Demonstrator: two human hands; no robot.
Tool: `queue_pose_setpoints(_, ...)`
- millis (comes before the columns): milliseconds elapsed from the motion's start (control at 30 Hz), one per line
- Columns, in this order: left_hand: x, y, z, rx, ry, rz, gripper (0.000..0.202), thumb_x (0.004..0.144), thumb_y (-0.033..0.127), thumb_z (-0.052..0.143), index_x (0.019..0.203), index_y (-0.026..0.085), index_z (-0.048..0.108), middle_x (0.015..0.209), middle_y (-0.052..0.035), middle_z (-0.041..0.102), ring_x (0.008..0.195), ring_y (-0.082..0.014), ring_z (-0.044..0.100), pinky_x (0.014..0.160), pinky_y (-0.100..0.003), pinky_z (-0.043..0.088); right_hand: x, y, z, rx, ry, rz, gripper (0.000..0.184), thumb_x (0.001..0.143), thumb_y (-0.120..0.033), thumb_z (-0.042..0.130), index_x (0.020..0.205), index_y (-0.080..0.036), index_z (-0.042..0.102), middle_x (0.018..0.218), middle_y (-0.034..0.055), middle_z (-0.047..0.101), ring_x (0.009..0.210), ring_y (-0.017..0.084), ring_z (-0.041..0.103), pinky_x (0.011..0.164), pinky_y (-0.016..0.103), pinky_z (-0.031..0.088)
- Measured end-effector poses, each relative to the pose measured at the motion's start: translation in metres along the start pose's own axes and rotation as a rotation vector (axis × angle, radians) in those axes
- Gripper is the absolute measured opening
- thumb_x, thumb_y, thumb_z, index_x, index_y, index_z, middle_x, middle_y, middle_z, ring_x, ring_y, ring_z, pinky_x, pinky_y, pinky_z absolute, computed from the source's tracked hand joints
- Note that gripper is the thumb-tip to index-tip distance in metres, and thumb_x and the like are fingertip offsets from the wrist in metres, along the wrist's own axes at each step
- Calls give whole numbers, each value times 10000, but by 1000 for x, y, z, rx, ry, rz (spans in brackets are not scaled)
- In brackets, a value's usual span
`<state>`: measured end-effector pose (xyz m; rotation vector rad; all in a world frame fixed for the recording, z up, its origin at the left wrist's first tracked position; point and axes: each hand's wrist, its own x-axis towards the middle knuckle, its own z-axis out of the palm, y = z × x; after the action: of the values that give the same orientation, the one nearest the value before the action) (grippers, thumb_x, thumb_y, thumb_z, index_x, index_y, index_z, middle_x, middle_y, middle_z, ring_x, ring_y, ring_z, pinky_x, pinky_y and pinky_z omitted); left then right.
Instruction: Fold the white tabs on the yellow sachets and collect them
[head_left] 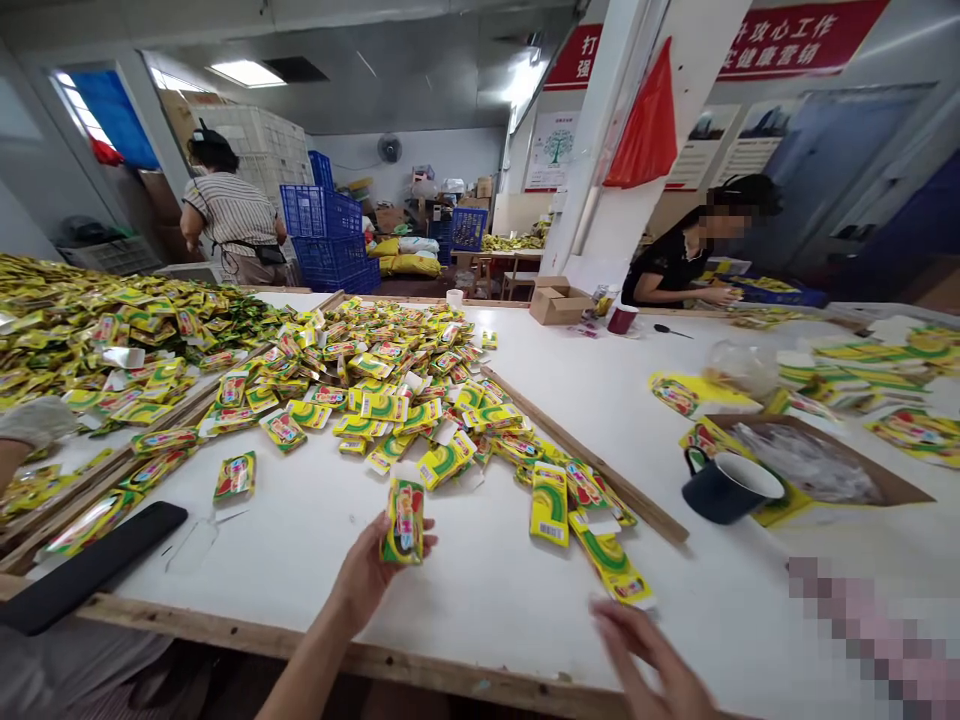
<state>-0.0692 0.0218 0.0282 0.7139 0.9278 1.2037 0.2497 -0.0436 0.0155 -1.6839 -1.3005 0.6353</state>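
— gripping what, in our left hand (373,572)?

— one small yellow-and-green foil sachet (403,522), pinched upright between thumb and fingers, just above the near part of the white desk (480,590).

— and our right hand (646,655)?

— open, fingers spread, holding nothing. it is blurred, low by the desk's near edge, just beside a long yellow printed packet (615,572) that lies flat.

— where do we see the other sachets?

— a broad heap of loose yellow sachets (390,385) covers the middle of the desk beyond our left hand, and a larger mound of packets (90,320) lies further left.

— what borders the heap?

— a thin wooden slat (592,462) runs slantwise along its right side. past that stands a dark blue mug with a white inside (716,495), well apart from our hands.

— anything at our left?

— a flat black oblong thing (94,565) lies by the desk's wooden edge; we cannot tell what it is. a co-worker's gloved hand (34,420) rests near the mound.

— other people?

— a person in a striped shirt (232,215) stands by stacked blue plastic crates (330,235), and a person in black (671,265) sits at the far side, near a small open cardboard box (559,300).
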Motion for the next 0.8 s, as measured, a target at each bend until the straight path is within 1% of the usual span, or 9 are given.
queue_pose_setpoints(67, -12, -16, 17, -215, -53, -72, 470, 807, 435, 597, 1126, 90, 599, 1089, -191, 706, 1009, -337, 669, 923, -447, 472, 5, -25, 49, 205, -162, 24, 406, 757, -558, 612, 960, -208, 650, 1024, 99, 695, 947, 274, 655, 815, 343, 536)
queue_pose_setpoints(133, -18, -31, 30, -280, -44, -81, 410, 798, 398, 641, 1090, 110, 634, 1047, -159, 729, 988, -321, 679, 895, -415, 490, 7, -48, 90, 372, -270, 34, 459, 753, -532, 626, 1055, -187, 602, 1033, 123, 690, 942, 271, 660, 807, 354, 541)
queue_pose_setpoints(167, -19, -37, 34, -275, -27, -70, 383, 798, 390, 656, 1075, 126, 645, 1025, -140, 738, 969, -307, 685, 866, -393, 503, 7, -55, 105, 438, -317, 32, 477, 766, -515, 622, 1102, -180, 572, 1024, 127, 692, 928, 265, 666, 794, 355, 545)
queue_pose_setpoints(233, -19, -46, 39, -217, 0, -36, 365, 795, 396, 680, 1061, 147, 652, 996, -116, 746, 920, -278, 694, 804, -352, 521, 5, -63, 121, 512, -378, 23, 469, 794, -474, 611, 1147, -174, 537, 1000, 124, 698, 896, 250, 675, 782, 351, 548)
queue_pose_setpoints(367, -14, -52, 43, -38, -54, 65, 414, 751, 409, 731, 1061, 148, 645, 978, -114, 740, 858, -249, 687, 755, -322, 518, -3, -60, 121, 518, -371, 15, 387, 805, -403, 623, 1111, -172, 573, 1021, 119, 701, 897, 245, 674, 784, 337, 544)
queue_pose_setpoints(467, -9, -55, 44, 88, -68, 142, 401, 721, 424, 748, 987, 141, 650, 908, -98, 739, 816, -237, 674, 742, -312, 507, -7, -57, 118, 475, -346, 4, 328, 804, -359, 619, 1073, -173, 606, 1014, 109, 709, 846, 240, 678, 748, 325, 545)
queue_pose_setpoints(567, -7, -60, 44, 180, -60, 179, 351, 759, 423, 706, 962, 145, 636, 898, -87, 726, 828, -231, 655, 771, -317, 496, -8, -53, 119, 414, -314, -17, 279, 815, -333, 600, 1043, -175, 619, 1012, 99, 711, 809, 226, 672, 728, 310, 539)
queue_pose_setpoints(667, -9, -62, 42, 278, -75, 205, 290, 806, 380, 660, 987, 157, 618, 934, -80, 706, 873, -231, 632, 809, -324, 484, -8, -48, 122, 400, -300, -27, 282, 825, -327, 588, 1060, -173, 606, 1032, 98, 706, 843, 224, 670, 751, 303, 533)
queue_pose_setpoints(800, -14, -54, 44, 375, -107, 221, 233, 805, 323, 661, 966, 168, 594, 929, -75, 698, 844, -226, 622, 780, -310, 482, -8, -44, 122, 400, -272, -29, 345, 806, -318, 611, 1111, -172, 545, 976, 88, 717, 839, 222, 678, 763, 298, 528)
